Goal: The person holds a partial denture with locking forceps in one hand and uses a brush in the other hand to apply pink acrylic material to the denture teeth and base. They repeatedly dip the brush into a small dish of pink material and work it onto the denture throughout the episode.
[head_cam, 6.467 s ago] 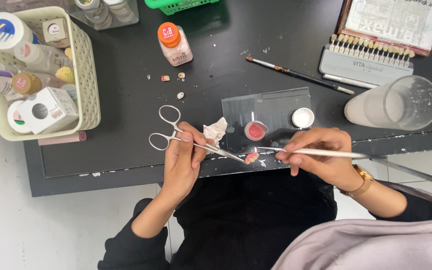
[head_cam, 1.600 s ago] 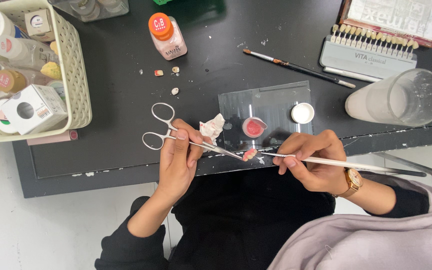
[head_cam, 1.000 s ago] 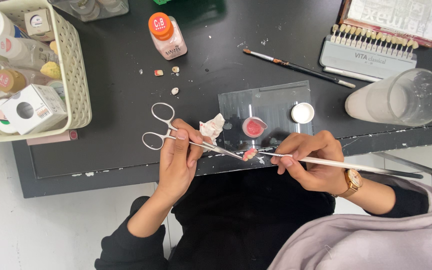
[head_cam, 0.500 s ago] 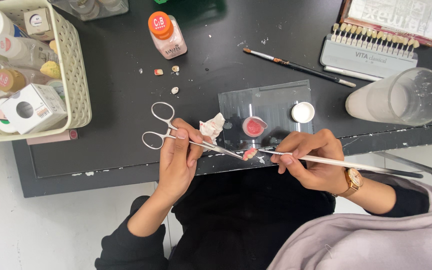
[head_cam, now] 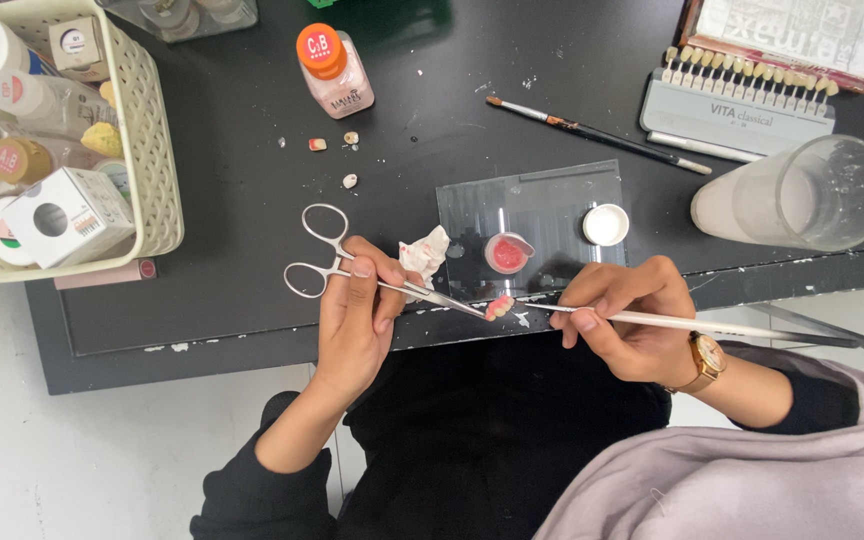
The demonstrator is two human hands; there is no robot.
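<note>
Holding the metal forceps near the front edge of the black table, the left hand has its fingers closed around the shaft, and the ring handles stick out to the left. The tips of the forceps clamp a small pink dental piece just above the table edge. The right hand pinches a thin white brush like a pen, fingers closed on it, and the brush tip touches the pink piece. Behind the piece lies a glass slab with a pink paste dish and a small white cap. A crumpled tissue sits just beside the left hand.
</note>
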